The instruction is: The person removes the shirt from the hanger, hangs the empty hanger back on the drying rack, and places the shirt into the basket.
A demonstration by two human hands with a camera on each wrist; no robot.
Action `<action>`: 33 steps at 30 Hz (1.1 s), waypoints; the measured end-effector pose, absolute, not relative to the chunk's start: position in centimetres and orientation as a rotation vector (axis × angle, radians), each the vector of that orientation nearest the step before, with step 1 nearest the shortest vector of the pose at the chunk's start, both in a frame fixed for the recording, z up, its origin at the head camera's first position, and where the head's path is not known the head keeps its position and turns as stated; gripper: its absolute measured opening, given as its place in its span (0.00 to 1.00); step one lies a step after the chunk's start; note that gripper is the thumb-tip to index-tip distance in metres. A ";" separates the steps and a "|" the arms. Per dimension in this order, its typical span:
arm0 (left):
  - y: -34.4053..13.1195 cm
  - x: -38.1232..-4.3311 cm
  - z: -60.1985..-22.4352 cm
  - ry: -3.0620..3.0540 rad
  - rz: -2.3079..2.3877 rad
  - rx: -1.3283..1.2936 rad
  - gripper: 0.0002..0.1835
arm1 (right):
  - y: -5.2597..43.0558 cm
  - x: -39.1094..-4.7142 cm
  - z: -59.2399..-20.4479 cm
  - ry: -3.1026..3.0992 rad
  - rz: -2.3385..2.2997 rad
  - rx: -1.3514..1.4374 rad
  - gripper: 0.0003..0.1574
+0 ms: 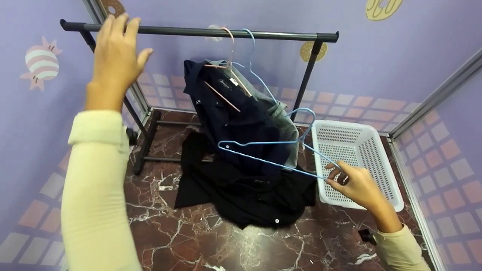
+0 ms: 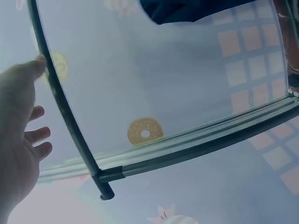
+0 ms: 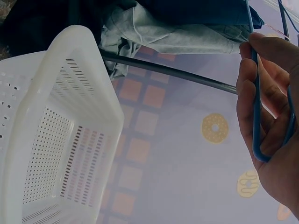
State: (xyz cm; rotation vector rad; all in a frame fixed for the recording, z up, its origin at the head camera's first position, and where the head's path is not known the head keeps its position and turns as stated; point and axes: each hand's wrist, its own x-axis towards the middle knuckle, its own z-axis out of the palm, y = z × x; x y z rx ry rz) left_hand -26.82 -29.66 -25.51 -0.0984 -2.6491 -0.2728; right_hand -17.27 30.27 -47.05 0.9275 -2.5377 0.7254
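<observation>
one end of the blue hanger (image 1: 271, 142) is hidden by the right hand (image 1: 356, 184) in the head view, the collar lettering (image 1: 226, 84) of the navy garment (image 1: 211, 113) is too small to read, and the left hand (image 2: 16, 135) is cut off by the left wrist view's edge.

No text, label, brand or number can be read. Above the handheld blue hanger (image 1: 271, 143) in the head view, the neck of the navy garment (image 1: 241, 126) bears pale lettering (image 1: 225, 85) and a small white tag (image 1: 234, 81), both too small to make out. Below that hanger, a faint mark (image 1: 262, 181) on the black garment (image 1: 241, 199) is equally illegible.
</observation>
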 end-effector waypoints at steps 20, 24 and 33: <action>-29.8 -30.0 -24.5 -2.575 -0.518 0.158 0.20 | 27.8 -17.5 -44.8 -2.543 0.575 0.909 0.26; -29.7 -30.4 -24.5 -2.559 -0.527 0.153 0.20 | 25.7 -17.2 -42.9 -2.605 0.594 0.886 0.28; -29.9 -30.4 -24.5 -2.534 -0.514 0.157 0.18 | 19.8 -17.9 -38.1 -2.635 0.610 0.874 0.27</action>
